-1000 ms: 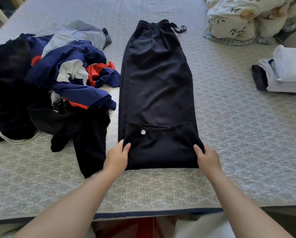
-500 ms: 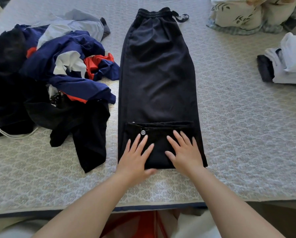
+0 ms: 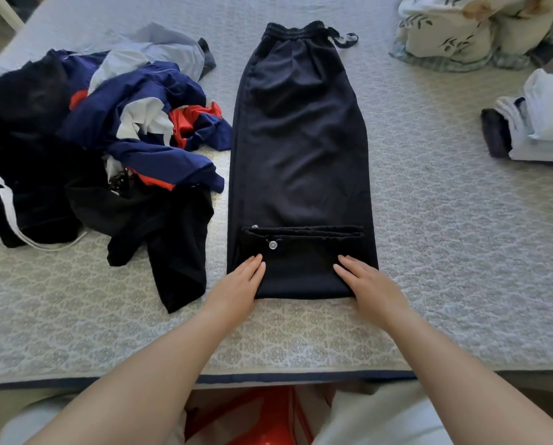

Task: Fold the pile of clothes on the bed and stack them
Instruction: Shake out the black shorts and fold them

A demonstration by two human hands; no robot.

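Note:
Dark navy trousers (image 3: pixel 301 139) lie flat and lengthwise on the bed, waistband at the far end. Their near end is folded over into a short flap (image 3: pixel 301 268) with a silver snap button on it. My left hand (image 3: pixel 240 284) rests flat on the flap's near left corner, fingers together. My right hand (image 3: pixel 365 281) rests flat on its near right corner. Neither hand grips the cloth. An unfolded pile of clothes (image 3: pixel 92 149) in navy, black, red and white sits to the left. A folded stack (image 3: pixel 538 123) of white and dark items lies at the right edge.
The bed (image 3: pixel 461 252) has a pale patterned quilt, with its near edge just below my forearms. A bundled floral duvet (image 3: pixel 461 27) sits at the far right corner. A black garment (image 3: pixel 175 252) trails from the pile toward the trousers.
My hands slid apart from the middle of the folded flap to its two near corners. A second before, they held the flap's outer edges.

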